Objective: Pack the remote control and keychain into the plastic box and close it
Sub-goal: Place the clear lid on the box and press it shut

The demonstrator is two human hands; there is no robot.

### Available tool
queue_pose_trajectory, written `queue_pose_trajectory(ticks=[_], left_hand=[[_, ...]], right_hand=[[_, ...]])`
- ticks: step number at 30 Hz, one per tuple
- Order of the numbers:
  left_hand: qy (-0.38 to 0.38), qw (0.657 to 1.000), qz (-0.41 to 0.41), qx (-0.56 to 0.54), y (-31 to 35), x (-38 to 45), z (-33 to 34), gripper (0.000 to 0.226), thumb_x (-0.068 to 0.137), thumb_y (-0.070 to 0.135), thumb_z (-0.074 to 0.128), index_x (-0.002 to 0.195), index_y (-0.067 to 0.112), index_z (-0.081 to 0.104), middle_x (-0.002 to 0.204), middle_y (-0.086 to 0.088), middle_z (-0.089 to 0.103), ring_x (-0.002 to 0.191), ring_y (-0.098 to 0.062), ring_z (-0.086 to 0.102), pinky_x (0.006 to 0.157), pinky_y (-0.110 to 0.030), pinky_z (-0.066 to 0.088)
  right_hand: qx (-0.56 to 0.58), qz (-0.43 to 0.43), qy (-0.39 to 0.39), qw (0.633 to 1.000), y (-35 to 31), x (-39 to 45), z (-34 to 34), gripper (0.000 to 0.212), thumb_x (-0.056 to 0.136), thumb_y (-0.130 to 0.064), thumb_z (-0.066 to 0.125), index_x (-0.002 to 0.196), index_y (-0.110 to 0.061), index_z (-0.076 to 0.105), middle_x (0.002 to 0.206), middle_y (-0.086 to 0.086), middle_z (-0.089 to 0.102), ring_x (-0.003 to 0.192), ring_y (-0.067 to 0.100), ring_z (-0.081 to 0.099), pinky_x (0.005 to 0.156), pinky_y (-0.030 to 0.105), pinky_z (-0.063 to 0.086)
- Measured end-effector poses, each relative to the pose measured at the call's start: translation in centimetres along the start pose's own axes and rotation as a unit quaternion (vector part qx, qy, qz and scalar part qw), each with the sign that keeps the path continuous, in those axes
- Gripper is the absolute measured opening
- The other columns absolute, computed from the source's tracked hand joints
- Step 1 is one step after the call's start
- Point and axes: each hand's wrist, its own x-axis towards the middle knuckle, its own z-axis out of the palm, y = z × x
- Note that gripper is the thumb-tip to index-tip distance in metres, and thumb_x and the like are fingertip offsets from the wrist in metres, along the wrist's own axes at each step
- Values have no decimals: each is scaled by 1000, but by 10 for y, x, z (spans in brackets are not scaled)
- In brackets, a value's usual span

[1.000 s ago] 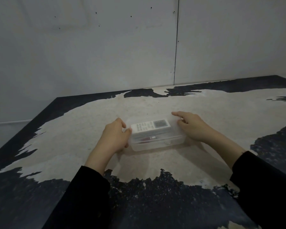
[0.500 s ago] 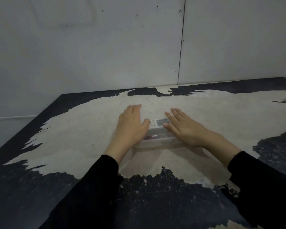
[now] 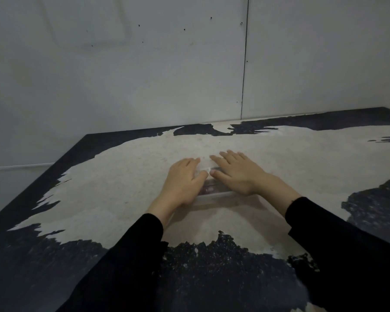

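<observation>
The clear plastic box [image 3: 214, 194] lies on the table's pale middle, lid down, almost wholly covered by my hands. My left hand [image 3: 182, 181] lies flat on the left half of the lid, fingers stretched forward. On the right half rests my right hand [image 3: 236, 172], palm down, fingers spread. Only the box's near edge and a strip between the thumbs show. Through that strip I see a small reddish item [image 3: 208, 189], probably the keychain. The remote control inside is hidden under my hands.
The table [image 3: 113, 181] is pale in the middle with worn black patches near its edges. A grey wall [image 3: 144, 75] stands right behind it. The table's left edge runs diagonally at the left.
My hands went from gripping the box's two ends to lying flat on top of its lid, and have drawn closer together, covering the remote's label.
</observation>
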Motion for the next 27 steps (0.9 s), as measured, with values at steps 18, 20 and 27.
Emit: queue_pose_trajectory(ticks=[18, 20, 27], left_hand=[[167, 980, 103, 19, 14, -33, -11, 20, 92, 24, 43, 93, 16, 61, 90, 1, 61, 82, -13, 53, 77, -28, 40], [141, 977, 143, 70, 15, -46, -13, 18, 89, 27, 46, 84, 16, 59, 80, 3, 58, 70, -12, 47, 65, -23, 35], [72, 966, 211, 131, 19, -40, -14, 20, 84, 34, 54, 83, 15, 58, 79, 0, 61, 66, -14, 50, 53, -21, 33]], right_hand=[[110, -85, 270, 953, -11, -38, -12, 17, 90, -21, 52, 89, -9, 63, 89, 7, 62, 85, 24, 57, 75, 35, 47], [67, -145, 186, 970, -13, -52, -9, 24, 91, -35, 49, 102, -16, 60, 101, 2, 62, 91, 17, 56, 78, 29, 49], [-76, -205, 134, 967, 15, -58, -10, 22, 86, -10, 57, 107, -15, 56, 113, 4, 60, 97, 21, 56, 76, 34, 53]])
